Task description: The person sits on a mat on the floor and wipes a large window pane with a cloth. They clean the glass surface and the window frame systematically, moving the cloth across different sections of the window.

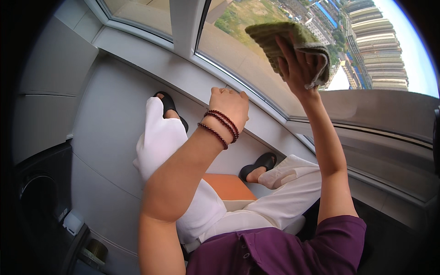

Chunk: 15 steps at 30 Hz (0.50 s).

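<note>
My right hand is raised at the upper right, its fingers spread over a folded green cloth with a grey edge. The cloth lies in front of the window pane, flat against the glass as far as I can tell. Below it, my left hand hangs over the white window sill with its fingers curled in. Nothing shows in that hand, though its palm is hidden. Dark red bead bracelets circle the left wrist.
White frame bars divide the window. An orange-topped seat or box stands between my legs. Black slippers are on my feet. At the left are grey cabinets and a dark front-loading appliance with a white plastic container nearby.
</note>
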Motion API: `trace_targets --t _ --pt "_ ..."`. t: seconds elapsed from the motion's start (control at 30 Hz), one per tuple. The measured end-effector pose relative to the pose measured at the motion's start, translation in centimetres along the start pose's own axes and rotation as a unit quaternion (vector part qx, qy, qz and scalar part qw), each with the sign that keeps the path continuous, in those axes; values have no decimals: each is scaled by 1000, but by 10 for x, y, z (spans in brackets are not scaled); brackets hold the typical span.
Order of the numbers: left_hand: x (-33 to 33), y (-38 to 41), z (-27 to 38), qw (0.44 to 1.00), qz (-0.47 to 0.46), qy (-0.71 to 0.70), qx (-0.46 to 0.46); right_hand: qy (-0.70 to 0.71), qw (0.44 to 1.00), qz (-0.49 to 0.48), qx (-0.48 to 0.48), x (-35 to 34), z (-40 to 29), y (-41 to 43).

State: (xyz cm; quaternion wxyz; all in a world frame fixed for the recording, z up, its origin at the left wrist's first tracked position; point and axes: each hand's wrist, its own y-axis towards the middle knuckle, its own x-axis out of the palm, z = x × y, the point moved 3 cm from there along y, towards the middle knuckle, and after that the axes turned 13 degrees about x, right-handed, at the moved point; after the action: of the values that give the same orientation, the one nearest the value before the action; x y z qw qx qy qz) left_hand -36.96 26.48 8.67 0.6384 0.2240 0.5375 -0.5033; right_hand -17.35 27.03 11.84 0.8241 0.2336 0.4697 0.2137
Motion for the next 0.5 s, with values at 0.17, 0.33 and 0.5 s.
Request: trace_targets --t 0.17,0.33,0.5 --pt "7 2 2 999 -46 2 5 -34 962 231 145 -104 131 49" --pt "10 2 4 999 -46 4 19 -53 868 287 401 -66 156 -52" --pt "15 -7 3 999 -38 26 5 -5 777 291 558 62 86 -173"
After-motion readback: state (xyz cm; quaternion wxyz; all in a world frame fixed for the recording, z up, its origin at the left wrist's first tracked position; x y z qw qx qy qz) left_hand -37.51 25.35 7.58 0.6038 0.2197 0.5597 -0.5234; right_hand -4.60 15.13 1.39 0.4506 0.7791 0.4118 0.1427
